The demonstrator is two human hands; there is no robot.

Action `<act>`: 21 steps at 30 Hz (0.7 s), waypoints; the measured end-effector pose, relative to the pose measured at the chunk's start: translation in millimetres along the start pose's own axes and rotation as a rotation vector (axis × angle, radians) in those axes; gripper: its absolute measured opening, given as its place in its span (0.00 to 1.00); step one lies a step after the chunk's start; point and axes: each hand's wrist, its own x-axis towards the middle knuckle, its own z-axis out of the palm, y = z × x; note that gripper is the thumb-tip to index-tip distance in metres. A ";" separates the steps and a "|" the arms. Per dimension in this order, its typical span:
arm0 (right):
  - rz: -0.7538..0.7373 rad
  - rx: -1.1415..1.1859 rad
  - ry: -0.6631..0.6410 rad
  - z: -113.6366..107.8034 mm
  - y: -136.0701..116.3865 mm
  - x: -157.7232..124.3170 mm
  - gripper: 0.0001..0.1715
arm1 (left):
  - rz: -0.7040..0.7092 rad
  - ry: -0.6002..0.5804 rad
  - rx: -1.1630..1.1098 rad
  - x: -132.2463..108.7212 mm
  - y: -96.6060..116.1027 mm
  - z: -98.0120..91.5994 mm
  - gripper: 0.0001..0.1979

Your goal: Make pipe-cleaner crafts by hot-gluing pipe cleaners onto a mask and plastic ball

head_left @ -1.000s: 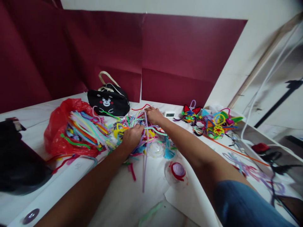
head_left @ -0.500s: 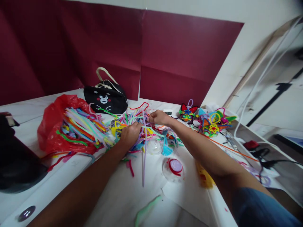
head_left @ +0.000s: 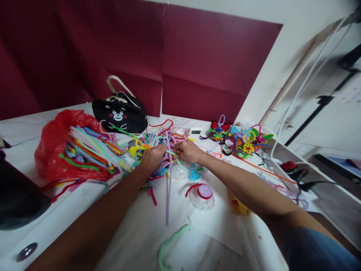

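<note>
My left hand (head_left: 153, 158) is closed in a pinch over the heap of pipe cleaners (head_left: 160, 141). A long lilac pipe cleaner (head_left: 167, 199) stands nearly upright at its fingertips and hangs down toward me. My right hand (head_left: 188, 151) is closed just to the right, its fingers on a pale green pipe cleaner (head_left: 179, 164) that stretches across to the left fingertips. Below the hands are a clear plastic dome (head_left: 180, 173) and a blue fringed piece (head_left: 194, 174). Nearer me stands another clear dome (head_left: 201, 201) topped with a lilac coil and a red pipe cleaner.
On the left, a red plastic bag (head_left: 47, 150) holds many pipe cleaners. Behind are a black bear-face bag (head_left: 120, 116) and a small digital display (head_left: 195, 131). Finished-looking decorated balls (head_left: 218, 133) sit at the right. A green pipe cleaner (head_left: 166, 244) lies in front.
My right hand has come down and left, closer to my left hand, with the pale green pipe cleaner now bent downward between them. The whole view has shifted slightly.
</note>
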 end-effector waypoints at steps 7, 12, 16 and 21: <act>0.000 -0.071 -0.013 5.9 -10.4 -15.3 0.13 | 0.037 0.001 -0.020 -0.9 2.6 6.6 0.11; 0.012 -0.070 -0.050 -2.0 10.9 7.3 0.23 | 0.044 -0.004 -0.036 -1.3 -0.4 12.5 0.10; 0.070 -0.153 0.028 -3.1 28.0 55.2 0.21 | 0.060 -0.004 -0.046 -1.7 -0.7 13.0 0.11; 0.071 -0.259 0.004 24.2 28.9 110.8 0.18 | 0.061 -0.023 -0.031 -1.7 -1.1 14.0 0.11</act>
